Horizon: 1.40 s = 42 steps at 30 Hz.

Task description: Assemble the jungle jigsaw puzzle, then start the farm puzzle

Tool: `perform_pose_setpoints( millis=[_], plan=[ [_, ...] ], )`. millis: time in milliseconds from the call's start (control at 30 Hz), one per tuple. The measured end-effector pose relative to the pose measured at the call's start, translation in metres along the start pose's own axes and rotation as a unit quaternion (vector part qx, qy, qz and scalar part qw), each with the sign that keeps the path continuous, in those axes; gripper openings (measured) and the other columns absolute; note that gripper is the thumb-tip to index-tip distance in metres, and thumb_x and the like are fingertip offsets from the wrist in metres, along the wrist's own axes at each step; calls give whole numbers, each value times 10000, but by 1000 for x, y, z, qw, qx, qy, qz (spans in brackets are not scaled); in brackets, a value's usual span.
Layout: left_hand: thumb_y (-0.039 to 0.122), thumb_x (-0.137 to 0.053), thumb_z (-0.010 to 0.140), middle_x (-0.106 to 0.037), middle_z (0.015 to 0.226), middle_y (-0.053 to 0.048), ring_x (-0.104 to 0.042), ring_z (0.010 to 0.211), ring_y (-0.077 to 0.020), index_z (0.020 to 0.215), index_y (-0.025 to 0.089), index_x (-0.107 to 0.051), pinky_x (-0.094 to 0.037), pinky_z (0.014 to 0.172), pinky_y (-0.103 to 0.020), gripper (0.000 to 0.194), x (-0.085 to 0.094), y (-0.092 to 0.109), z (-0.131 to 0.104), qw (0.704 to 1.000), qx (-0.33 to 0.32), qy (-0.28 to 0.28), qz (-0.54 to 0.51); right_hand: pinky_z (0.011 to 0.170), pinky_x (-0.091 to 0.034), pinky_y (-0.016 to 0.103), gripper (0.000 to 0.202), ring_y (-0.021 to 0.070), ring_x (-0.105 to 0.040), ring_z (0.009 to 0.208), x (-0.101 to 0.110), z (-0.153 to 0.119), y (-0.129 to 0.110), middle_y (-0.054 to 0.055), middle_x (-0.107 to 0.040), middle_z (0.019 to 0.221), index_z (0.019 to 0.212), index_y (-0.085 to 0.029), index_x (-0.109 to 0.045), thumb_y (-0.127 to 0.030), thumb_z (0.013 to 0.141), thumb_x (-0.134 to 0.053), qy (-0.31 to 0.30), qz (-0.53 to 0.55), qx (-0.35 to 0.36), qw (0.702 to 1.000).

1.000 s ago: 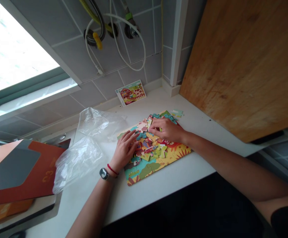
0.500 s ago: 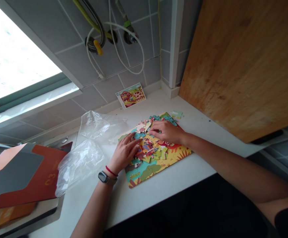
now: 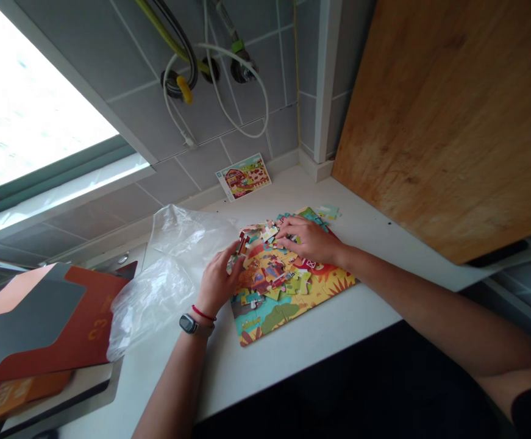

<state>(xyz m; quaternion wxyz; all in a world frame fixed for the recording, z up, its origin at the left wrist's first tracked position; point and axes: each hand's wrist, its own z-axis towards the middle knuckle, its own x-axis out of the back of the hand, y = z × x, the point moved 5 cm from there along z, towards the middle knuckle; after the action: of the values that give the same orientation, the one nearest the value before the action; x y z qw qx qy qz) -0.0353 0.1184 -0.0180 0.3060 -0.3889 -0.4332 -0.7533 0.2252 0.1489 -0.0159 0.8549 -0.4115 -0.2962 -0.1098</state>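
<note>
1. Left hand [image 3: 219,277]: partly open, thumb apart from the bent fingers, at a dark red piece [image 3: 242,244]; whether it grips that piece, I cannot tell. A light hold by the edges would suit thin card better than a squeeze on the face.
2. Right hand [image 3: 308,241]: fingers bent, tips down among the loose pieces near a pale piece [image 3: 269,232]; the palm side is hidden, so I cannot tell if anything is pinched. Flat, gentle fingertips should part the pieces without bending their tabs.
3. Loose pieces [image 3: 269,274]: heaped and overlapping on the picture board [image 3: 281,311], between and around the hands. Lifting from the top of the heap is safer than dragging, which could catch the joints beneath.
4. Picture board: flat on the bench [image 3: 265,372]; low wrists and little downward force should avoid shifting it.
5. Pale green pieces [image 3: 329,211]: by the board's far right corner, easily overlooked.
6. Plastic bag [image 3: 155,292]: left of the board, near the left hand; sleeve-free wrists should clear it.
7. Picture card [image 3: 244,177]: leaning by the wall, in sight for comparing colours.
</note>
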Motion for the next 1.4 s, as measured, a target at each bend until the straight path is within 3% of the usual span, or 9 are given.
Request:
perform_pose_setpoints(
  millis=[333, 467, 567, 700, 800, 1000, 1167, 1300, 1400],
  plan=[
    [443, -612, 987, -808, 947, -56, -746, 824, -212, 984, 221, -791, -539, 734, -294, 285, 12, -11, -1, 992, 83, 88, -23, 1055, -487, 473, 170, 278, -632, 1134, 8, 2, 2, 112, -731, 1101, 1061, -203, -806, -273, 953, -696, 26, -77, -3, 997],
    [489, -640, 963, -768, 775, -35, -702, 721, -184, 836, 194, -757, -522, 686, -265, 342, 20, -5, -2, 978, 111, 111, -139, 1182, -400, 565, 581, 372, -477, 1426, 3, -3, 12, 136, -649, 1424, 1363, -239, -706, -396, 823, -855, -25, -141, -20, 990],
    [502, -628, 969, -729, 730, -31, -651, 666, -163, 797, 182, -725, -497, 636, -253, 376, 16, 4, -1, 971, 90, 52, -213, 1217, -359, 597, 757, 404, -368, 1523, -6, -7, 19, 123, -589, 1529, 1462, -250, -631, -408, 771, -897, -72, -159, -29, 984],
    [457, -594, 1003, -607, 601, -11, -539, 599, -139, 646, 187, -658, -418, 602, -258, 451, 6, 21, 0, 989, 7, -42, -144, 1189, -415, 547, 562, 365, -495, 1426, -10, -6, 21, 122, -682, 1417, 1366, -199, -706, -304, 832, -846, -68, -160, -30, 984],
    [443, -558, 1026, -520, 523, 0, -475, 545, -133, 551, 193, -596, -367, 571, -274, 538, 5, 21, -1, 998, 1, -15, -60, 1124, -475, 500, 385, 313, -604, 1253, -7, -2, 18, 119, -747, 1274, 1265, -186, -760, -222, 882, -778, -47, -154, -11, 987],
    [408, -559, 1039, -632, 673, -19, -563, 605, -142, 721, 189, -706, -427, 612, -278, 413, 5, 11, -1, 998, 16, 34, -44, 1042, -515, 476, 310, 291, -631, 1139, -3, 0, 15, 120, -752, 1163, 1207, -199, -783, -247, 903, -753, -36, -144, -3, 989],
    [341, -597, 1017, -713, 1166, -94, -695, 1077, -224, 1098, 221, -733, -552, 956, -355, 199, -4, 20, 12, 995, -39, 10, -90, 1148, -460, 529, 519, 332, -575, 1320, -9, -1, 11, 127, -700, 1357, 1309, -215, -735, -319, 815, -855, -52, -130, 15, 990],
    [330, -642, 978, -581, 1500, -129, -570, 1389, -299, 1401, 251, -611, -475, 1160, -480, 432, -19, 25, 36, 996, -55, -57, -41, 1160, -452, 540, 269, 325, -587, 1320, -9, 0, 8, 120, -720, 1331, 1122, -222, -803, -264, 856, -814, -50, -129, 20, 990],
    [261, -673, 928, -596, 1506, -140, -566, 1401, -316, 1453, 235, -582, -483, 1161, -500, 533, -29, 24, 55, 993, -70, -99, -12, 1137, -470, 541, 146, 323, -605, 1280, -5, 1, 8, 120, -735, 1278, 1010, -217, -817, -289, 885, -795, -38, -126, 22, 991]
  ],
)
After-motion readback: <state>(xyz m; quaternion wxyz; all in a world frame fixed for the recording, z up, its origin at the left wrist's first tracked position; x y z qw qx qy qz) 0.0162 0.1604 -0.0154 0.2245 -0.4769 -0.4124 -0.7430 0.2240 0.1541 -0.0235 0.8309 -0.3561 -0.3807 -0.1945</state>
